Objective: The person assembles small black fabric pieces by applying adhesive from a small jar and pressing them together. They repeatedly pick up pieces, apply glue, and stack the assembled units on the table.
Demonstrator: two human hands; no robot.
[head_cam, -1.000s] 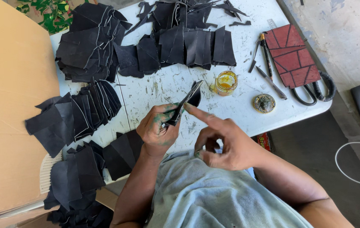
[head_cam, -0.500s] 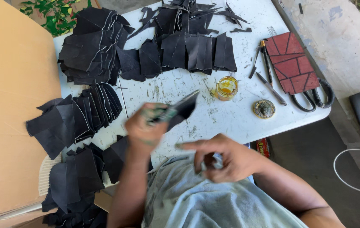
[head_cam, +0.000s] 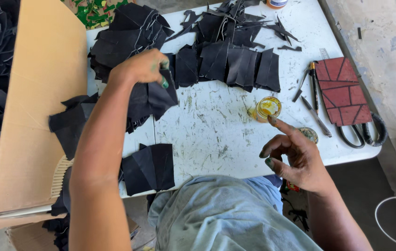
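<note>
My left hand (head_cam: 141, 68) is stretched out to the left over the white table (head_cam: 216, 135) and grips a black leather piece (head_cam: 153, 96) above a stack of similar pieces. My right hand (head_cam: 295, 153) hovers by the table's front right edge. Its index finger points toward a small glass jar of yellow glue (head_cam: 267, 108), the fingertip at the jar's rim, and it holds nothing. More black cut pieces (head_cam: 149, 167) lie at the front edge close to my body.
Piles of black leather pieces (head_cam: 228, 60) cover the table's far side. A red stitched pouch (head_cam: 344, 90), pens (head_cam: 314, 83), scissors (head_cam: 363, 135) and a small round tin (head_cam: 308, 134) lie at the right. A large cardboard box (head_cam: 35, 111) stands on the left.
My left hand has swung from in front of my body out to the left stack with the black piece. My right hand has risen, its finger reaching to the glue jar.
</note>
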